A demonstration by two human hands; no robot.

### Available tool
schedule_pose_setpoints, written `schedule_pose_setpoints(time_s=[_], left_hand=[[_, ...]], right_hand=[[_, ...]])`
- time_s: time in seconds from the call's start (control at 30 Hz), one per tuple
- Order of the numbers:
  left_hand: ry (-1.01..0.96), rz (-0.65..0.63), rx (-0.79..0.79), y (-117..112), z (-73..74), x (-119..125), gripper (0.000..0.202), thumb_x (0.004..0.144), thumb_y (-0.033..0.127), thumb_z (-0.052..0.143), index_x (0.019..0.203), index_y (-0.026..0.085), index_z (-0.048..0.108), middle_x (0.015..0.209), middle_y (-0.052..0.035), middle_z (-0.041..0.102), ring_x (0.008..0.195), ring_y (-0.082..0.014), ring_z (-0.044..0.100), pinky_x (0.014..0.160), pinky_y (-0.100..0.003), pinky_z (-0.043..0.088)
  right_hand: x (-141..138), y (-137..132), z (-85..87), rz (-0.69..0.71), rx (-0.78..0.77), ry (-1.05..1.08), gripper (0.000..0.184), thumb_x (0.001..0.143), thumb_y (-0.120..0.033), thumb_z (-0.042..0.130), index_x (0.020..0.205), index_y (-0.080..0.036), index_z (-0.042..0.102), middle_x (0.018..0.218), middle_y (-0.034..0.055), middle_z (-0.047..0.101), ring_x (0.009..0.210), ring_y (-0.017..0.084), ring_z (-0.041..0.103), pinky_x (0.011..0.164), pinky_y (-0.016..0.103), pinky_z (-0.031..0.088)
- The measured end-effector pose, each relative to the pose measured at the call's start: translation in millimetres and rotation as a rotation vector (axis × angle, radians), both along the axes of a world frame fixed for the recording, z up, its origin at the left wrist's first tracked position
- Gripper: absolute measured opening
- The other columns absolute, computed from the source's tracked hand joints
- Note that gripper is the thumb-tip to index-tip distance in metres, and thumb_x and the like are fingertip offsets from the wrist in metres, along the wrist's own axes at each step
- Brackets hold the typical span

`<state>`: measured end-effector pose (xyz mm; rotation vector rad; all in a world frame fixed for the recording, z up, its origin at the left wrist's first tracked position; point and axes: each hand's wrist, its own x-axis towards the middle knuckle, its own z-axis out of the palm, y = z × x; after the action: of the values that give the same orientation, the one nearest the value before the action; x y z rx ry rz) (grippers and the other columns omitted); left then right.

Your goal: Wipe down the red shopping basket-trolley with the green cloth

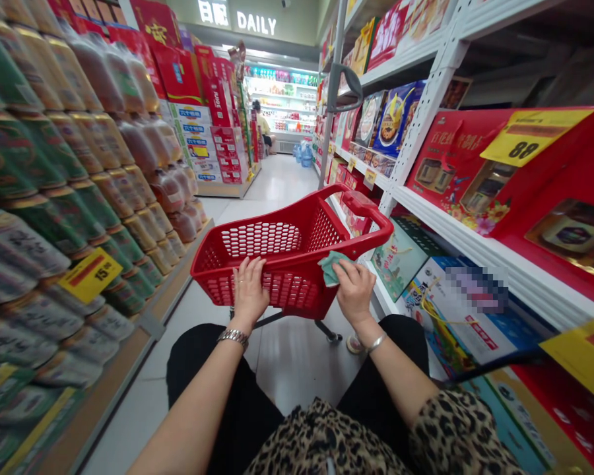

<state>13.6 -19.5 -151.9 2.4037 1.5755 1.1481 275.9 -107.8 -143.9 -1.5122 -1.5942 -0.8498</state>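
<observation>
A red plastic shopping cart basket [282,247] stands on wheels in the aisle right in front of me. My left hand [249,290] grips its near rim, fingers curled over the edge. My right hand [354,290] is closed on a small green cloth [330,267] and presses it against the rim at the basket's right corner. I wear a metal watch on the left wrist and a bracelet on the right.
Shelves of bottled drinks [54,185] with a yellow price tag line the left side. White shelves of red gift boxes [475,171] line the right. The tiled aisle [282,178] runs ahead, where a person [263,125] stands far off.
</observation>
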Motion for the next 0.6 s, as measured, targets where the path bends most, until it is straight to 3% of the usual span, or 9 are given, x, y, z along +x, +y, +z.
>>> schedule_pose_setpoints(time_s=[0.1, 0.17, 0.47, 0.6], left_hand=[[-0.006, 0.008, -0.008, 0, 1.1, 0, 0.070, 0.077, 0.007, 0.050, 0.146, 0.018, 0.052, 0.154, -0.0139, 0.055, 0.154, -0.0321, 0.036, 0.132, -0.061, 0.015], [-0.004, 0.008, -0.014, 0, 1.3, 0, 0.070, 0.077, 0.007, 0.050, 0.145, 0.018, 0.053, 0.154, -0.0140, 0.055, 0.154, -0.0324, 0.036, 0.132, -0.061, 0.015], [0.006, 0.006, -0.013, -1, 0.1, -2, 0.071, 0.077, 0.006, 0.049, 0.146, 0.018, 0.052, 0.155, -0.0141, 0.055, 0.154, -0.0323, 0.036, 0.131, -0.062, 0.014], [0.007, 0.004, -0.012, -1, 0.8, -2, 0.071, 0.077, 0.006, 0.049, 0.147, 0.016, 0.052, 0.155, -0.0146, 0.054, 0.154, -0.0322, 0.035, 0.132, -0.061, 0.014]], right_hand=[[-4, 11, 1.1, -0.011, -0.002, 0.010, 0.037, 0.093, -0.004, 0.054, 0.116, -0.025, 0.074, 0.124, 0.0087, 0.072, 0.108, 0.026, 0.049, 0.086, 0.040, 0.031], [-11, 18, -7.6, 0.009, -0.042, -0.012, 0.034, 0.094, -0.006, 0.056, 0.114, -0.025, 0.074, 0.122, 0.0081, 0.072, 0.107, 0.026, 0.048, 0.084, 0.039, 0.031], [-25, 16, -94.6, 0.037, -0.217, -0.039, 0.030, 0.094, -0.007, 0.058, 0.112, -0.025, 0.075, 0.120, 0.0089, 0.071, 0.108, 0.027, 0.046, 0.084, 0.038, 0.031], [-18, 6, -119.9, 0.055, -0.404, -0.088, 0.029, 0.098, -0.011, 0.059, 0.115, -0.028, 0.074, 0.122, 0.0076, 0.070, 0.108, 0.026, 0.046, 0.083, 0.038, 0.030]])
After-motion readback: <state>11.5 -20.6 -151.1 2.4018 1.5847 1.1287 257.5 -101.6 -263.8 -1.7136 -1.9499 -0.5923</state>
